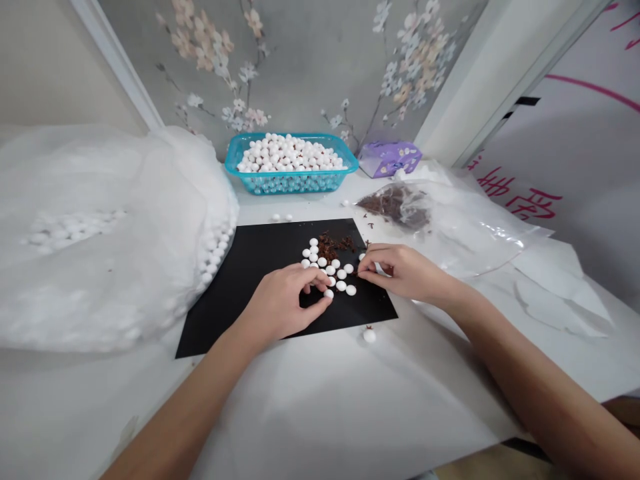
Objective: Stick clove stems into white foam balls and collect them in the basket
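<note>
My left hand (285, 300) reaches over a black sheet (220, 293), its thumb and fingertips closed around a small white ball (329, 294). To the right, at the sheet's edge, my right hand (400, 270) pinches a tiny brown piece, mostly covered by the fingertips. Several loose white balls (341, 286) lie on the sheet between the hands. Just beyond them is a small heap of brown, pronged bits (329, 247). One white ball (369, 335) with a brown bit on its top sits on the white table in front of the sheet.
A turquoise basket (293, 183) heaped with white balls stands at the back. Left is a large translucent bag (100, 267) of white balls. Behind my right hand lies a clear bag (465, 220) with brown bits, near a purple packet (395, 159). A floral wall closes the back.
</note>
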`<act>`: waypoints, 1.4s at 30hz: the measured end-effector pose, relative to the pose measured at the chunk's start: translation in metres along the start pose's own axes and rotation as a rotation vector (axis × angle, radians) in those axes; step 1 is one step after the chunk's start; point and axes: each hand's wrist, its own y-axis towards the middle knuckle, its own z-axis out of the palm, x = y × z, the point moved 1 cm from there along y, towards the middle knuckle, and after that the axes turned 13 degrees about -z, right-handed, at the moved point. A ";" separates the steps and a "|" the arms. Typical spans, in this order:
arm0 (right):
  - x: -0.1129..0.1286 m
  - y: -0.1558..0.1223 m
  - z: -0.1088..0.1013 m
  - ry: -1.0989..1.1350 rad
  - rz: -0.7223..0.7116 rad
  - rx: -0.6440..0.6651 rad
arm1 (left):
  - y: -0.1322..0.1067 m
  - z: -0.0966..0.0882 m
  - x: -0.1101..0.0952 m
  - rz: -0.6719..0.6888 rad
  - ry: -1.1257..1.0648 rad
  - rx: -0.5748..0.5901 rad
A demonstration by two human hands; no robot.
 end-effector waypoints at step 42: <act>0.034 0.001 0.045 -0.522 -0.527 -0.149 | 0.003 -0.001 0.000 -0.132 -0.044 0.093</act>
